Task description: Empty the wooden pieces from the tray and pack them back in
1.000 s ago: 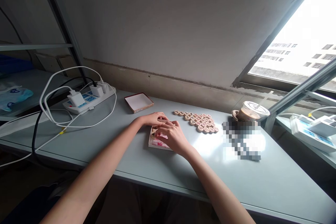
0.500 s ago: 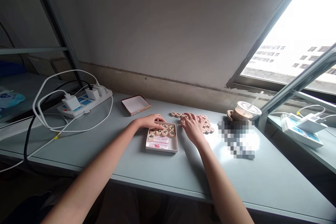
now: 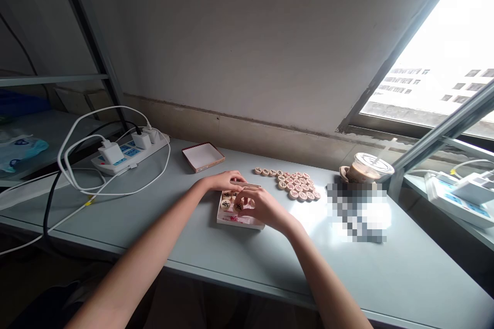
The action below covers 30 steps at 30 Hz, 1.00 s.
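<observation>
A shallow white box (image 3: 252, 224) holds round wooden pieces with dark characters (image 3: 226, 204) and a clear plastic bag with red print (image 3: 235, 218). My left hand (image 3: 227, 180) lies over the box's far left edge, its fingertips partly hidden. Over the right part of the box, my right hand (image 3: 257, 203) pinches a round wooden piece (image 3: 238, 206) between thumb and fingers. More round pieces, many with red characters (image 3: 301, 185), lie flat in a cluster on the table to the right, with a short row of dark-lettered ones (image 3: 266, 171) at its far left.
An open box lid (image 3: 203, 156) lies behind the box. A power strip (image 3: 131, 154) with plugs and looped white cables is at the left. A lidded drink cup with a straw (image 3: 366, 168) stands at the right, beside a blurred patch. A metal frame (image 3: 436, 118) rises there.
My right hand has moved left and nearer, from the cluster to the box, with a piece now in its fingers. My left hand stays at the box's far edge. The view has shifted slightly.
</observation>
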Available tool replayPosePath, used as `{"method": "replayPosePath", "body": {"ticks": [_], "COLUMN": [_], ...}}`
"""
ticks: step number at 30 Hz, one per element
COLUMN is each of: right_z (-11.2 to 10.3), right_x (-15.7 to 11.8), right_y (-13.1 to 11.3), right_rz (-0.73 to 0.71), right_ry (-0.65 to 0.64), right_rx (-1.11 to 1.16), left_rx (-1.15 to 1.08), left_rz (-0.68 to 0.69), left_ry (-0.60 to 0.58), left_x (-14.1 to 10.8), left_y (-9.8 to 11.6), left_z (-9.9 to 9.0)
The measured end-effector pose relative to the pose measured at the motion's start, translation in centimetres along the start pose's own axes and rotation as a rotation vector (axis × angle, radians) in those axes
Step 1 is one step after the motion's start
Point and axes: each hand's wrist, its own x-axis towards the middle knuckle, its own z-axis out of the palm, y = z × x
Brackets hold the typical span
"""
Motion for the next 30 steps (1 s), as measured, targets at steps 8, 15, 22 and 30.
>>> {"method": "replayPosePath", "body": {"ticks": [8, 15, 22, 30], "right_z": [1.1, 1.0, 1.3, 1.7], "right_x": [0.1, -0.2, 0.0, 0.2], "right_y": [-1.0, -1.0, -0.5, -0.5], "right_rz": [-0.021, -0.039, -0.026, -0.033], "right_ry": [-0.02, -0.044, -0.016, 0.024], "right_rx": [-0.05, -0.061, -0.106, -0.093], "left_rx": [0.009, -0.006, 0.006, 0.008], "left_rz": [-0.042, -0.007, 0.0, -0.01], "left_ry": [0.001, 0.002, 0.017, 0.004], "left_x": [-0.1, 0.0, 0.0, 0.0], "left_y": [0.3, 0.0, 0.1, 0.2], "left_z": [0.1, 0.1, 0.1, 0.2]}}
